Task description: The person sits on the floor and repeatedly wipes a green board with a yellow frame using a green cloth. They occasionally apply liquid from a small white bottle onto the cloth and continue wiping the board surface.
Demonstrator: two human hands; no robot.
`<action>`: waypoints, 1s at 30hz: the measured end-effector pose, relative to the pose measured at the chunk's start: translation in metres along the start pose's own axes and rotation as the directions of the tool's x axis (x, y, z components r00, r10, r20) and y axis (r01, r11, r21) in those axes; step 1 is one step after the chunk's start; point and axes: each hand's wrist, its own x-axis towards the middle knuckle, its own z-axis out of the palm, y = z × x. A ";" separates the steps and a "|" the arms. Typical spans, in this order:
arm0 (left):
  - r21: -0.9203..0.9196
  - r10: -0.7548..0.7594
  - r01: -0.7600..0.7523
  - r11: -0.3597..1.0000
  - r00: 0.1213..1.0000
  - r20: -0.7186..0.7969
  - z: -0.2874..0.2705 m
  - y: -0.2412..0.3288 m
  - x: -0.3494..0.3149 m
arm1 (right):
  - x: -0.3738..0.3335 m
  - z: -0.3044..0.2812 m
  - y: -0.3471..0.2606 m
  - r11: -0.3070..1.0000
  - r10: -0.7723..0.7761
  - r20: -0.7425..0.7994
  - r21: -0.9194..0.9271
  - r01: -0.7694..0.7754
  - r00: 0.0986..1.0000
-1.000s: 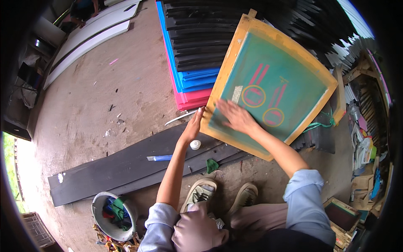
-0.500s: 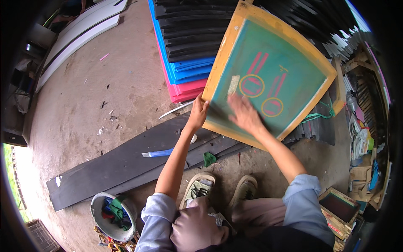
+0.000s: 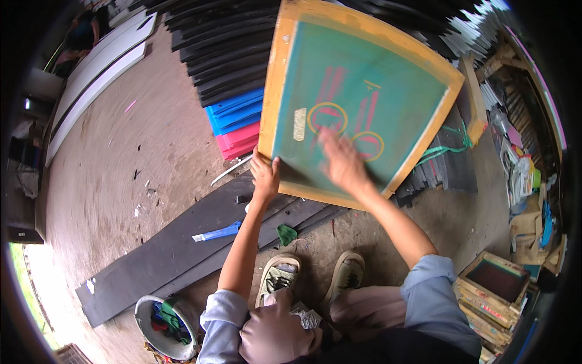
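Observation:
A screen-printing frame (image 3: 364, 23) with an orange-yellow border and green mesh stands tilted in front of me. Pink stripes, two yellow rings and a pale strip of tape (image 3: 299, 124) mark its mesh. Near the lower left corner, my left hand (image 3: 265, 176) is closed on the border, fingers at the edge. My right hand (image 3: 344, 164), blurred by motion, is over the lower middle of the mesh with fingers stretched out and nothing in it. Its fingertips reach the rings; whether they touch the mesh I cannot tell.
Stacked black sheets (image 3: 224, 54) lie behind the frame, above blue sheets (image 3: 236, 112) and pink sheets (image 3: 237, 141). On long black boards (image 3: 151, 258) rests a blue cutter-like tool (image 3: 218, 232). A bucket (image 3: 143, 330) stands lower left, wooden frames (image 3: 494, 279) lower right.
The whole view has shifted, so the frame appears farther left. My right hand has moved rightward across the mesh, away from the tape toward the rings. My left hand still holds the border.

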 end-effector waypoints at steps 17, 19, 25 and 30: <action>-0.008 0.063 -0.062 0.998 0.995 0.081 -0.005 -0.018 0.009 | -0.031 -0.020 0.024 0.961 -0.273 0.136 -0.018 0.277 0.952; -0.018 0.054 -0.053 0.998 0.996 0.067 -0.010 -0.025 0.012 | -0.027 -0.034 0.051 0.933 -0.315 0.097 -0.151 0.327 0.944; -0.037 0.083 -0.081 0.996 0.995 0.056 -0.007 -0.025 0.009 | 0.082 -0.137 0.129 0.813 0.171 -0.598 -0.364 -0.455 0.783; -0.121 0.163 -0.162 0.979 0.987 -0.002 -0.023 -0.041 0.010 | 0.071 -0.047 0.009 0.965 0.145 -0.179 -0.193 -0.180 0.973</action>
